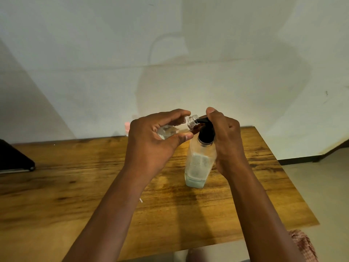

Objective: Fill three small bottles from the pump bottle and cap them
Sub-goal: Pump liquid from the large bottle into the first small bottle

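Observation:
A clear pump bottle (198, 163) with a black pump head (205, 132) stands on the wooden table (75, 186), a little pale liquid at its bottom. My left hand (151, 140) grips a small clear bottle (170, 129), tilted on its side with its open threaded neck (193, 121) against the pump's spout. My right hand (226, 137) wraps around the pump head and bottle neck, the thumb resting on top of the pump. A pink-capped small bottle (127, 127) peeks out behind my left hand at the table's far edge.
A dark flat object (13, 157) lies at the table's left edge. The wall rises close behind the table. The table's right edge drops to a pale floor (321, 195); a checked cloth (304, 244) shows at lower right.

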